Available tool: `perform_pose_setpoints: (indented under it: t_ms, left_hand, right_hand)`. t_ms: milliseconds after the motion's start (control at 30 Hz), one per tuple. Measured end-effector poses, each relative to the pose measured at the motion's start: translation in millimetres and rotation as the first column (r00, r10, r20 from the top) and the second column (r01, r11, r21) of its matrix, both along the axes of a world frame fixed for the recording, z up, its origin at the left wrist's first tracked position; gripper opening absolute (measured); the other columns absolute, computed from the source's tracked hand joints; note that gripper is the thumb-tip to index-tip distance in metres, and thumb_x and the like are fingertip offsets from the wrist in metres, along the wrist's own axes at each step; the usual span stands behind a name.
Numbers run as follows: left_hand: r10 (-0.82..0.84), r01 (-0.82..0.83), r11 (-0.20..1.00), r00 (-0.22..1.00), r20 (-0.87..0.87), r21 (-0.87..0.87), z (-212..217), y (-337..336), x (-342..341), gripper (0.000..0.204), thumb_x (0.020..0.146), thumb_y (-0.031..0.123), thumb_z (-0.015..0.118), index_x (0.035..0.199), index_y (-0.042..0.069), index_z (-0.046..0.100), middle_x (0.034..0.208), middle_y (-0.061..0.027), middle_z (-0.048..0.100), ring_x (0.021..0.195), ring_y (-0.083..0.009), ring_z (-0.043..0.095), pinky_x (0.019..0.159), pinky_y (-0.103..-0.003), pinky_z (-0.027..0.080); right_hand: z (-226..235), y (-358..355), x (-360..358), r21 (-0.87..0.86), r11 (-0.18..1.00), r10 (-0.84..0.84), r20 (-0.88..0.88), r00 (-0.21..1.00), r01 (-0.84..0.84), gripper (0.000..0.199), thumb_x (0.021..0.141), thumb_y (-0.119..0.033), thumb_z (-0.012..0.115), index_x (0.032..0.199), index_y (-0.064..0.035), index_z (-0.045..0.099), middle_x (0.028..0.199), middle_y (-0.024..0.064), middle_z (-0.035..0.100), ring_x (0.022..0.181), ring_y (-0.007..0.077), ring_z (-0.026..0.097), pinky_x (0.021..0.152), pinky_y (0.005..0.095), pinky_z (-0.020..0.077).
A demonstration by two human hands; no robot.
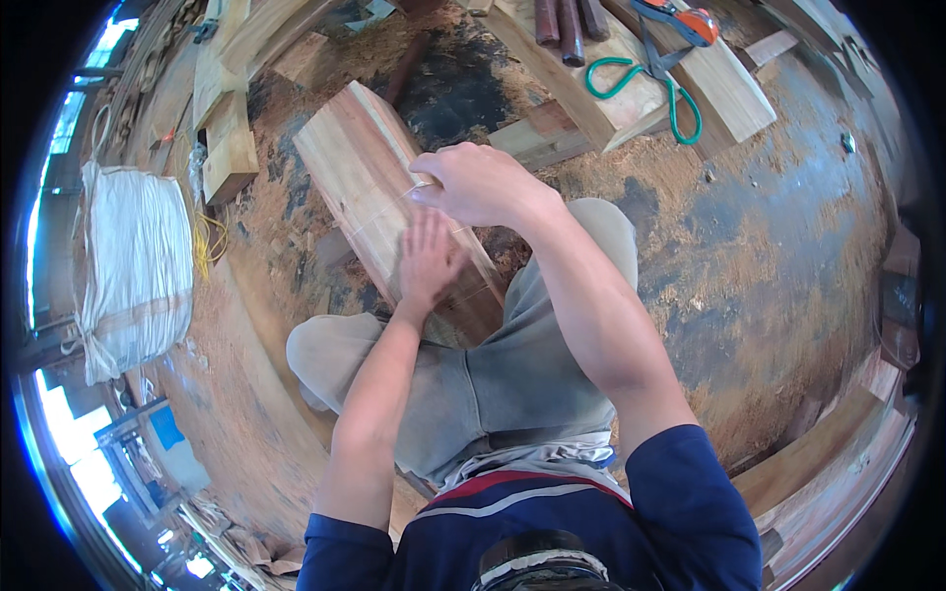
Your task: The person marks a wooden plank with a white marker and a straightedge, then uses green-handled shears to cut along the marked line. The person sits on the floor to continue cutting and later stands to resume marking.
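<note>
A thick, squared wooden beam [360, 167] lies slantwise in front of me, its near end between my legs. My left hand [431, 258] rests on the beam's upper face with its fingers stretched out, slightly blurred. Just beyond it, my right hand [485, 185] is bent over the beam's right edge, thumb and fingers pinched together. A thin pale strip [420, 187] shows at those fingertips; its kind is too small to make out. Faint lines run across the wood near both hands.
Ahead to the right, timbers [734, 103] carry green-handled scissors [680, 113], an orange-and-grey tool [696, 26] and several dark rods [572, 34]. At left stand a white sack [138, 261], yellow cord [205, 241] and another timber [229, 148]. Sawdust covers the floor [749, 276].
</note>
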State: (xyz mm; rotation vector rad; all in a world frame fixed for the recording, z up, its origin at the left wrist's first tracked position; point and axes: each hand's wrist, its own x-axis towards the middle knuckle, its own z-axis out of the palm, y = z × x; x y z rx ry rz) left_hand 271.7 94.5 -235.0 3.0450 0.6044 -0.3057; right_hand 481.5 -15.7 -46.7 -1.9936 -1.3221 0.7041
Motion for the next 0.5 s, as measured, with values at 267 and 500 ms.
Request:
perform_pose_setpoints:
  t_ms: [267, 500]
  left_hand:
    - [0.894, -0.877, 0.396, 0.299, 0.335, -0.272, -12, 30, -43, 0.099, 0.100, 0.069, 0.048, 0.163, -0.003, 0.023, 0.161, -0.0338, 0.033, 0.153, -0.0409, 0.031, 0.124, -0.054, 0.024]
    - [0.998, -0.790, 0.058, 0.059, 0.018, -0.610, -7, 22, -57, 0.086, 0.096, 0.076, 0.044, 0.135, 0.001, 0.062, 0.126, -0.0281, 0.069, 0.119, -0.0483, 0.064, 0.101, -0.054, 0.048]
  right_hand:
    - [0, 16, 3, -0.061, 0.997, -0.050, -0.048, 0.998, 0.047, 0.041, 0.098, -0.036, 0.065, 0.132, -0.0131, 0.069, 0.121, 0.0172, 0.074, 0.116, 0.0381, 0.068, 0.100, 0.0485, 0.0541]
    - [-9, 40, -5, -0.117, 0.982, -0.146, 0.012, 0.989, 0.147, 0.039, 0.098, -0.038, 0.066, 0.127, -0.0133, 0.072, 0.113, 0.0178, 0.076, 0.111, 0.0396, 0.070, 0.096, 0.0494, 0.0545]
